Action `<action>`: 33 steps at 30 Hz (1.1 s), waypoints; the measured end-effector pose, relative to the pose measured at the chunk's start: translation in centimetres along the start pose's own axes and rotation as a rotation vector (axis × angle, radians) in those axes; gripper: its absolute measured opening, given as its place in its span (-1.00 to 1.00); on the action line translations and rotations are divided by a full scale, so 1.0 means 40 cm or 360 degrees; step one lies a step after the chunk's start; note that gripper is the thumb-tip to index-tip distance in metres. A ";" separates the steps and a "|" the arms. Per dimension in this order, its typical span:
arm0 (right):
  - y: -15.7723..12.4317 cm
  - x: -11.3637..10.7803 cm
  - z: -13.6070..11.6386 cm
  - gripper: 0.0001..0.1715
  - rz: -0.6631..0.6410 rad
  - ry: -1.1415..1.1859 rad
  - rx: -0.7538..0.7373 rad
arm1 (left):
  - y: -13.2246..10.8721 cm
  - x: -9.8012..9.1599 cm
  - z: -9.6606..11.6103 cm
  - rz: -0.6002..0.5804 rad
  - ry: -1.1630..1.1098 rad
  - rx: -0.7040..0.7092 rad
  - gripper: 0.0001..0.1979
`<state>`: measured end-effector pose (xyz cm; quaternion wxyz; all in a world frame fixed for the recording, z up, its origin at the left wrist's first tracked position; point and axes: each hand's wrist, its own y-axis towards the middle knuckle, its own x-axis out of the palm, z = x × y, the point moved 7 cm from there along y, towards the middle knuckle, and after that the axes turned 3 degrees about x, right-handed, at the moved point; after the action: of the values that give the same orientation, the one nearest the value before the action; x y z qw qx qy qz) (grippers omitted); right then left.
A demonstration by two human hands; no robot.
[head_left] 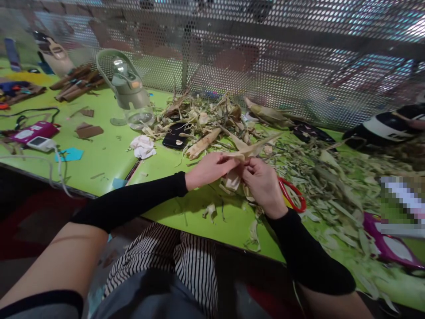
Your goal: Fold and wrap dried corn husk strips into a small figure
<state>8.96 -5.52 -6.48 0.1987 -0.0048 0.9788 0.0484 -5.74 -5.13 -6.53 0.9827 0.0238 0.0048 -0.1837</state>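
My left hand [209,169] and my right hand [264,185] meet above the green table [109,155], both gripping a pale dried corn husk piece [247,152] that sticks out to the upper right. More husk folds [232,180] hang between my fingers. Both arms wear black sleeves. Red-handled scissors [294,197] lie on the table just right of my right hand. A heap of dried husks [206,117] lies behind my hands.
A clear bottle with a grey-green lid [128,88] stands at the back left, a black phone [175,137] and crumpled tissue [142,146] nearby. A perforated metal screen [265,53] closes the far side. Husk scraps [335,199] cover the right. Pink device with cables [33,133] lies far left.
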 end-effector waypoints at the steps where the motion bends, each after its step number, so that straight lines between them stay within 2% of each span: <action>1: -0.002 0.001 -0.005 -0.46 0.0003 -0.0022 -0.0032 | 0.003 0.001 -0.001 0.0011 -0.0043 -0.0025 -0.71; 6: -0.015 0.005 -0.033 -0.53 -0.0026 -0.0118 -0.0183 | 0.021 0.001 -0.018 0.0138 -0.0475 -0.0200 -0.69; 11: -0.013 -0.018 -0.033 -0.59 0.0173 -0.0258 -0.0232 | 0.024 -0.013 -0.021 0.0220 -0.0684 -0.0210 -0.74; 15: -0.005 -0.029 -0.031 -0.55 0.0256 -0.0311 -0.0313 | 0.013 -0.016 -0.020 0.0183 -0.0724 -0.0295 -0.81; 17: 0.002 -0.024 -0.023 -0.47 0.0180 -0.0237 -0.0286 | 0.010 -0.017 -0.016 0.0165 -0.0742 -0.0305 -0.82; 22: 0.014 0.011 0.008 -0.31 -0.0194 0.0187 -0.0055 | 0.010 -0.017 -0.010 0.0180 -0.0798 -0.0254 -0.79; 26: 0.018 0.016 0.023 -0.38 -0.0219 0.0304 0.0007 | 0.010 -0.014 -0.005 0.0166 -0.0779 -0.0219 -0.78; 33: 0.019 0.024 0.051 -0.45 -0.0305 0.0364 0.0096 | 0.003 -0.004 0.017 0.0002 -0.0722 -0.0200 -0.66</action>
<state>8.83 -4.58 -8.64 0.0899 -0.0978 0.9911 -0.0009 -5.84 -4.98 -5.83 0.9583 -0.0793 -0.2046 -0.1832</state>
